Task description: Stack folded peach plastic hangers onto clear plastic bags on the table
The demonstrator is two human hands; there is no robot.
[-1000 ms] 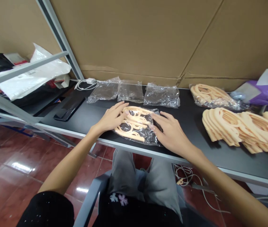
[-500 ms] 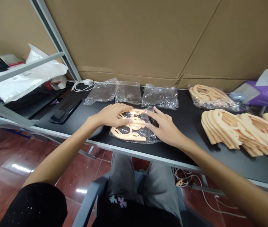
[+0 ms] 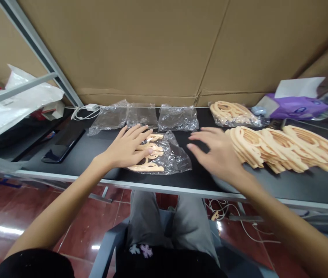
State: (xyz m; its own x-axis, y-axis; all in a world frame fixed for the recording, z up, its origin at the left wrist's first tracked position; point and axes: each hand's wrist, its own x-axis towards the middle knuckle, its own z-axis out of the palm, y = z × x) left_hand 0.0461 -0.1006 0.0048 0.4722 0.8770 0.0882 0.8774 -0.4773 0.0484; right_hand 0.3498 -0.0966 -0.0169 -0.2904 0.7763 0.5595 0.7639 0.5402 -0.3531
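My left hand [image 3: 131, 148] lies with fingers spread over the left part of a clear plastic bag [image 3: 178, 156], which holds pale wooden cut-out pieces [image 3: 152, 166]. It covers some of those pieces. To the right of the bag, my right hand [image 3: 214, 150] hovers over the black tabletop with thumb and fingers apart and nothing between them. It is close to the left end of a row of stacked wooden cut-outs [image 3: 279, 148], and partly hides it.
Several flat clear bags [image 3: 178, 117] lie along the back by the cardboard wall [image 3: 141, 50]. A filled bag of cut-outs [image 3: 233, 114] and a purple tissue pack [image 3: 297, 106] are at back right. At left are a dark phone-like slab [image 3: 62, 144] and a white cable [image 3: 84, 112].
My right hand has let go of the bag and moved right toward the stacked cut-outs. My left hand stays on the bag, its fingers now more spread. The view has turned right.
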